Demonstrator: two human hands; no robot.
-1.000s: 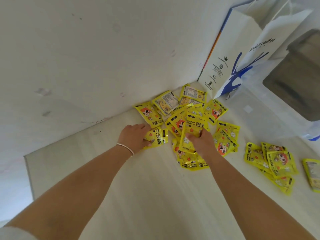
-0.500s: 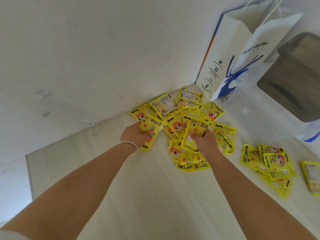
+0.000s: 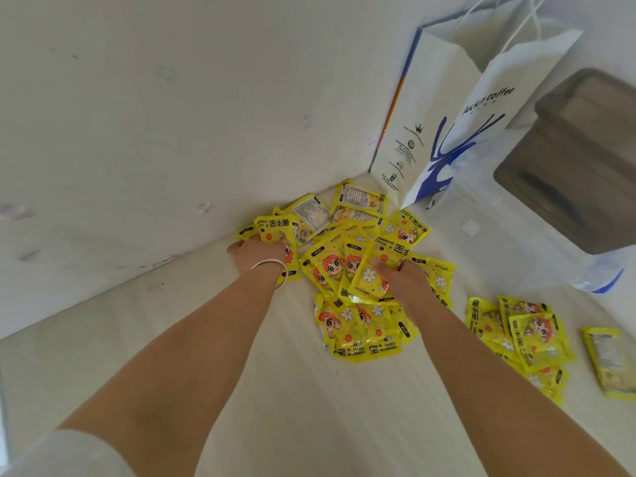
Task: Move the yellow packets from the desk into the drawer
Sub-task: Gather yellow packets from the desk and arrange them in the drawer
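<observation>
Clearly the gathering step is in hand: the left hand (image 3: 256, 254) and right hand (image 3: 401, 278) each clutch glossy yellow foil packets (image 3: 358, 330) heaped on the pale wooden desk (image 3: 292, 407), and next they need lifting toward a drawer not in view.

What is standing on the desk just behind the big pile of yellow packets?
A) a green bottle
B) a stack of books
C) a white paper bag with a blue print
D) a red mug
C: a white paper bag with a blue print and string handles stands upright at the wall, just behind the pile of yellow packets.
</observation>
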